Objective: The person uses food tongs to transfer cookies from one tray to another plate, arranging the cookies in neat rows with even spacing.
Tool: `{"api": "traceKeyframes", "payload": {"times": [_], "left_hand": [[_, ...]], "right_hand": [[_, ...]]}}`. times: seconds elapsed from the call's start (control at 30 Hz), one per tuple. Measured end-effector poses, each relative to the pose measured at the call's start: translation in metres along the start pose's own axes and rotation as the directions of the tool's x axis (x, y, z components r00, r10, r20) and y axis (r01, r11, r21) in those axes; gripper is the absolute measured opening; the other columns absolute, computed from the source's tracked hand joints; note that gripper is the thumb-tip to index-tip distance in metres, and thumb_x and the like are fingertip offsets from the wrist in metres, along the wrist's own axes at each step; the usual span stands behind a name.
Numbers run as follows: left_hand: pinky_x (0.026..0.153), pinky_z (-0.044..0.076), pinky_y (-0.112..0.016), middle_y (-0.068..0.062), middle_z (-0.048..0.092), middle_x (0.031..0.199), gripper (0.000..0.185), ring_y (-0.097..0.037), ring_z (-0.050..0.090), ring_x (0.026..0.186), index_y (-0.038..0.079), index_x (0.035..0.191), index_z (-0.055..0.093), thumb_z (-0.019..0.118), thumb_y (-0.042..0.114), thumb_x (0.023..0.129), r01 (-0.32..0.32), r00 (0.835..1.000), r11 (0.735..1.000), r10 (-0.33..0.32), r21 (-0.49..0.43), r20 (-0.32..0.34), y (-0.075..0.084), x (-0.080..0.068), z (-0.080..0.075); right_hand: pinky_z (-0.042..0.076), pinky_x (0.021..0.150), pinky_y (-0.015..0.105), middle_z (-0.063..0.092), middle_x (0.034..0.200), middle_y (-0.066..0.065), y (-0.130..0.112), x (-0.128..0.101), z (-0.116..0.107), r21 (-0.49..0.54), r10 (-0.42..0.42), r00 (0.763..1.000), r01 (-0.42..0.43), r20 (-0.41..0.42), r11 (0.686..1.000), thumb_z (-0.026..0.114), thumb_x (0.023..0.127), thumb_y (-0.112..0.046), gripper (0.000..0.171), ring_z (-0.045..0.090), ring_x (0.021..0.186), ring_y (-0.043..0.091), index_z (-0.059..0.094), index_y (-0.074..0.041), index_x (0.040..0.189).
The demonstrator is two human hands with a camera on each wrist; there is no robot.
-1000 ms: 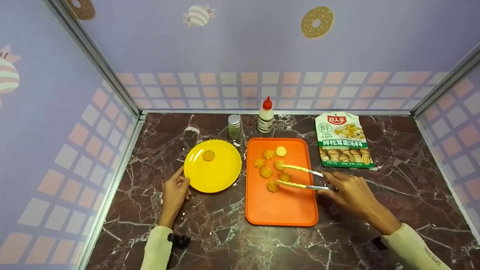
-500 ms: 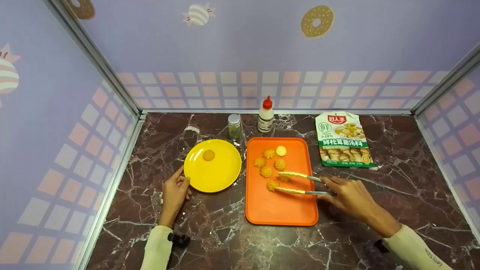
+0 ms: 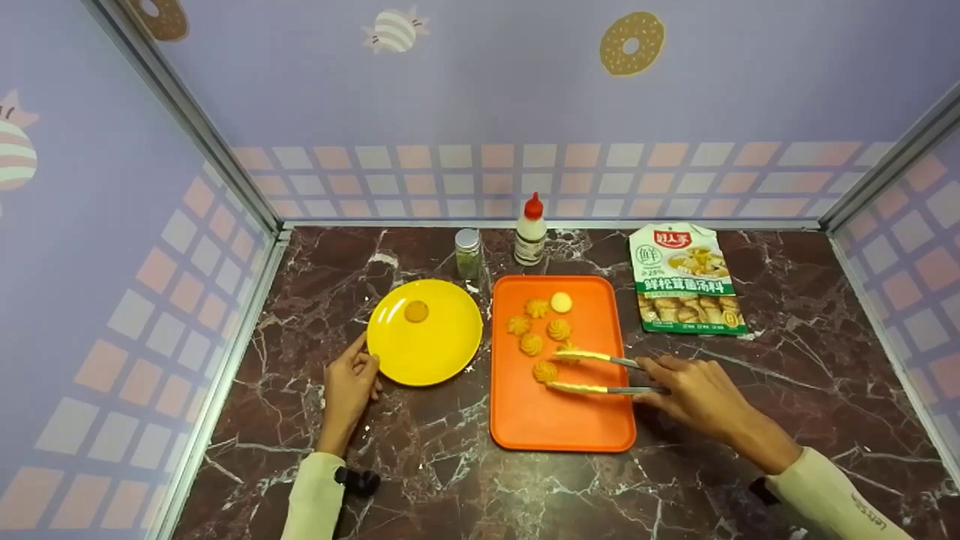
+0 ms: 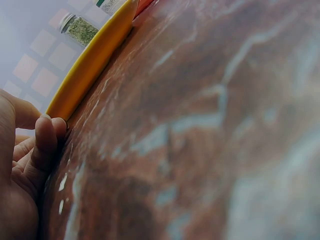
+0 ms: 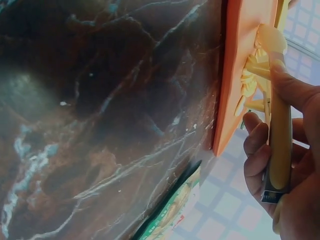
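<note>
The right hand [image 3: 694,394] grips yellow-tipped metal tongs [image 3: 600,373] over the orange rectangular tray's [image 3: 562,424] piped swirl cookies [image 3: 545,371], while the left hand [image 3: 349,386], fingers loosely curled and holding nothing, touches the round yellow plate's [image 3: 442,352] near-left edge.

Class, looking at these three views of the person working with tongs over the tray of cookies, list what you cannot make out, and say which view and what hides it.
1. Head view: whether the tongs already touch a swirl cookie; too small.
2. Right wrist view: most of the orange tray, seen edge-on, and cookies behind the right hand.
3. Left wrist view: the yellow plate top; only its rim shows beside the left hand.
4. Head view: spice jar label; too small.
</note>
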State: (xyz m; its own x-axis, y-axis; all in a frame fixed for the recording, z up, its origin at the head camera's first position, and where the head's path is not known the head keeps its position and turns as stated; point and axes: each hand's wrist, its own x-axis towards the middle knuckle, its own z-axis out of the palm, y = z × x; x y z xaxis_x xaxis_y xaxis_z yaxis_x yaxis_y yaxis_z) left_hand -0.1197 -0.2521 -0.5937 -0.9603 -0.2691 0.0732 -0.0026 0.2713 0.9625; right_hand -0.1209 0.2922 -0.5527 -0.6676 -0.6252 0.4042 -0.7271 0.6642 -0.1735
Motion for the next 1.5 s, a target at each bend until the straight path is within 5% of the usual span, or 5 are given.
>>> {"api": "traceKeyframes", "payload": {"times": [0.2,0.43,0.7,1.13,1.5], "left_hand": [[0.038,0.045,-0.022,-0.033,0.066,0.079,0.052,-0.026,0.057,0.046,-0.009,0.157,0.053,0.062,-0.006,0.106,-0.011,1.000,1.000,0.010,0.015,0.003,-0.014,0.004,-0.001],[0.040,0.048,-0.023,-0.025,0.069,0.083,0.052,-0.018,0.058,0.048,-0.004,0.159,0.055,0.065,0.000,0.108,-0.028,0.999,1.000,0.028,0.005,0.023,-0.029,0.007,-0.003],[0.040,0.049,-0.024,-0.020,0.069,0.081,0.053,-0.017,0.059,0.048,-0.006,0.159,0.054,0.064,-0.001,0.106,-0.026,0.999,1.000,0.026,-0.003,0.031,-0.029,0.007,-0.005],[0.040,0.049,-0.024,-0.021,0.069,0.079,0.051,-0.017,0.058,0.046,-0.002,0.158,0.057,0.065,0.001,0.108,-0.037,0.999,0.999,0.037,0.020,0.024,-0.028,0.008,-0.005],[0.040,0.049,-0.023,-0.022,0.068,0.077,0.051,-0.018,0.058,0.047,-0.003,0.158,0.057,0.064,-0.001,0.107,-0.039,0.999,0.999,0.039,0.009,0.022,-0.024,0.006,-0.004]], "right_hand": [[0.029,0.044,0.019,0.068,0.086,-0.002,-0.003,0.007,-0.008,-0.018,0.012,0.997,-0.011,0.077,1.000,0.094,0.086,-0.034,0.050,0.042,0.053,0.002,0.080,-0.006,0.125],[0.032,0.042,0.026,0.068,0.087,0.002,-0.008,0.021,-0.017,-0.072,0.012,0.989,-0.001,0.145,0.997,0.094,0.087,-0.035,0.050,0.048,0.051,0.012,0.079,-0.006,0.125],[0.039,0.042,0.032,0.070,0.087,0.003,-0.009,0.040,-0.024,-0.101,-0.004,0.981,0.024,0.192,0.995,0.097,0.084,-0.035,0.051,0.061,0.057,0.022,0.080,-0.007,0.122],[0.031,0.042,0.027,0.068,0.079,0.000,-0.009,0.062,-0.032,-0.057,-0.021,0.962,0.038,0.272,0.998,0.095,0.086,-0.034,0.036,0.040,0.050,0.010,0.075,-0.009,0.102],[0.033,0.043,0.030,0.061,0.074,-0.005,-0.013,0.075,-0.037,-0.057,0.026,0.940,-0.007,0.341,0.998,0.095,0.086,-0.031,0.037,0.042,0.051,0.011,0.062,-0.017,0.081]]}}
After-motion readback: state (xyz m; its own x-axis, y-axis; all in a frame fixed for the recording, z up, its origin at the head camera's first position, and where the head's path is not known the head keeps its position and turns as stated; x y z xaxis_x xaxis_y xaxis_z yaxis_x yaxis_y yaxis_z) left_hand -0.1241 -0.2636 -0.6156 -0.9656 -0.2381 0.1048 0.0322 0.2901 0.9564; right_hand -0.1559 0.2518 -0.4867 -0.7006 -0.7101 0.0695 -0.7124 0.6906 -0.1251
